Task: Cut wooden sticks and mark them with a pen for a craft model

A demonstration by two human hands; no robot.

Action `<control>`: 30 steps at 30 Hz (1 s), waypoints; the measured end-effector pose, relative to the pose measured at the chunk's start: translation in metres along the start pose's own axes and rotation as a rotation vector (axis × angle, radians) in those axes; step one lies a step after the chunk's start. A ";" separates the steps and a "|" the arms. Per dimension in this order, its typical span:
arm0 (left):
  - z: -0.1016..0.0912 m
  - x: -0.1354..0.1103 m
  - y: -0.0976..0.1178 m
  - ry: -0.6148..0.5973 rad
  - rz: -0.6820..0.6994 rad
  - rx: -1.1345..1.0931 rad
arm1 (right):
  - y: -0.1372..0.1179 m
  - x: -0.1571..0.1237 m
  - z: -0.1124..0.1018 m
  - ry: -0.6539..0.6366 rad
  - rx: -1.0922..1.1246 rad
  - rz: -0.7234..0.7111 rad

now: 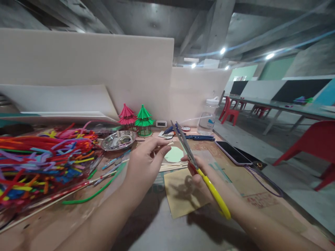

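Observation:
My left hand pinches a short thin wooden stick between thumb and fingers, held above the table. My right hand grips yellow-handled scissors, blades slightly apart and pointing up and away, close to the stick's tip. Below the hands lie a pale green paper disc, a few wooden sticks and a brown card sheet.
A heap of coloured pipe cleaners fills the left. A metal dish, pink and green paper pagodas, a plastic jar, a phone and white boards surround the work spot. Red chairs stand right.

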State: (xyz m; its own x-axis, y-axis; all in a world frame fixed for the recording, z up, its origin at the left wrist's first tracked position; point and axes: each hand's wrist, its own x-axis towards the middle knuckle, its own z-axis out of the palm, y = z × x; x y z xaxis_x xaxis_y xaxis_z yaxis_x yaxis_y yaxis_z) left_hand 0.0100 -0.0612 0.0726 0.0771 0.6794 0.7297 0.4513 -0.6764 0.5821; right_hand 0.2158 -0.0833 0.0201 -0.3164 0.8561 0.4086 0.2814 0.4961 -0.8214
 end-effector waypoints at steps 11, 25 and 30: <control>0.000 -0.005 -0.006 -0.055 0.101 0.150 | -0.011 0.002 0.006 -0.051 0.035 0.040; 0.000 -0.008 -0.006 -0.050 0.243 0.312 | 0.000 0.000 0.007 -0.021 -0.067 0.055; 0.000 -0.006 -0.003 -0.041 0.195 0.268 | -0.009 -0.001 0.008 -0.027 -0.054 0.029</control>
State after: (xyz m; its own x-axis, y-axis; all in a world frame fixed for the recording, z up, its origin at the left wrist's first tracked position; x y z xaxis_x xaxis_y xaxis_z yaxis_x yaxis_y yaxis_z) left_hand 0.0079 -0.0636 0.0662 0.2185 0.5596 0.7994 0.6420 -0.6994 0.3141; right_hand 0.2065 -0.0898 0.0241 -0.3318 0.8661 0.3738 0.3386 0.4792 -0.8097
